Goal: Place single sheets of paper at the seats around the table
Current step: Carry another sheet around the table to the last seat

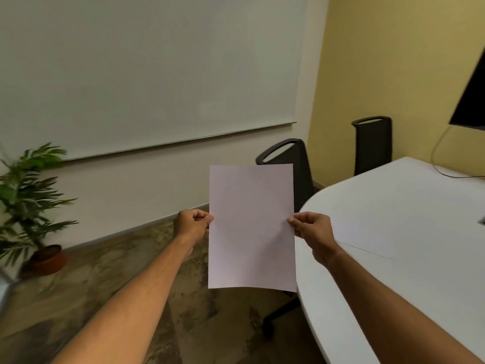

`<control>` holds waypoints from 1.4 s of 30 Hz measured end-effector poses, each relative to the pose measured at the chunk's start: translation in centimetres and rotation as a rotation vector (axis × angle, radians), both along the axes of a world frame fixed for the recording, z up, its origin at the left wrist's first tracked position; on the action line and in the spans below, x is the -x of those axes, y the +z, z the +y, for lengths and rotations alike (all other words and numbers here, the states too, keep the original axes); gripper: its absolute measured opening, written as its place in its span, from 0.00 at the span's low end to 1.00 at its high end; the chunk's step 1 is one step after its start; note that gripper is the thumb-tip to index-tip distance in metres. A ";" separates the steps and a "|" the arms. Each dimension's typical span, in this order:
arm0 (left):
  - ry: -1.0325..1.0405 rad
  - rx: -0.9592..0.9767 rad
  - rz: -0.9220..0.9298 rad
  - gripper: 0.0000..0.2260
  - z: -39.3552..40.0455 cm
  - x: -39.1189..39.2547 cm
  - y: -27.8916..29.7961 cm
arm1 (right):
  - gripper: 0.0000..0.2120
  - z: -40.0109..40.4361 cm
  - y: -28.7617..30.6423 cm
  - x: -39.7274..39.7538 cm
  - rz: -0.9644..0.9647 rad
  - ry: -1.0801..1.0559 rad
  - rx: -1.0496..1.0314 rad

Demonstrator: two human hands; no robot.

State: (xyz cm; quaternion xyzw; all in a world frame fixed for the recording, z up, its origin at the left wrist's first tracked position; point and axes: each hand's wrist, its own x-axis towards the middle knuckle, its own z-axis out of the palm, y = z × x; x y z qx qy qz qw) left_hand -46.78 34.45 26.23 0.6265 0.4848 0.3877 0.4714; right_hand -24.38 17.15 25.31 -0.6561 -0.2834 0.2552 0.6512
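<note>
So both arms are stretched out in front, holding one blank white sheet of paper (251, 227) up in the air, portrait way, roughly upright and facing the camera. The left hand (191, 224) pinches the sheet's left edge about halfway up, thumb on the front and the other fingers curled in behind, and the right hand (312, 229) does the same on the right edge, thumb tip on the front and fingers tucked behind the paper. The bottom edge of the sheet bows a little, otherwise it's flat. It isn't on anything yet, it hangs just left of the rounded end of the white table (409, 232), with its lower right corner overlapping the table edge from this angle. There's a faint thin line running across the tabletop near the right wrist, can't tell what it is. Behind the paper sits a black office chair (291, 156) pushed up near the table end, its wheeled base poking out below the sheet, and a second black chair (372, 143) stands further back against the yellow wall. A big whiteboard (147, 69) fills the left wall, a potted plant (31, 206) sits on the floor at far left, and a dark screen (472, 95) with a cable hanging from it shows at the right edge.
</note>
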 end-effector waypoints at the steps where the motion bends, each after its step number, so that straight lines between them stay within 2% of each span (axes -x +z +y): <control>1: 0.013 0.009 0.001 0.08 1.6 1.1 -0.2 | 0.05 1.9 -0.3 0.9 0.002 0.020 0.003; 6: 0.039 0.034 0.021 0.06 10.7 5.0 -1.2 | 0.07 11.6 -1.8 4.2 0.004 0.027 0.045; 10: 0.037 0.031 0.051 0.07 18.1 6.6 -1.5 | 0.05 18.7 -2.3 6.0 0.014 0.008 0.051; 19: 0.007 0.035 0.058 0.06 31.0 5.2 -2.3 | 0.04 30.6 -2.2 5.8 0.005 -0.049 0.068; 27: -0.043 0.031 0.063 0.06 42.8 -2.4 -3.8 | 0.04 41.7 -3.4 -0.8 -0.003 -0.117 0.075; 35: -0.107 0.016 0.092 0.05 55.5 -13.5 -2.1 | 0.03 53.1 -2.9 -10.6 0.027 -0.191 0.062; 42: -0.214 0.011 0.097 0.05 64.2 -22.9 -1.6 | 0.03 60.0 -2.8 -17.8 0.042 -0.304 0.074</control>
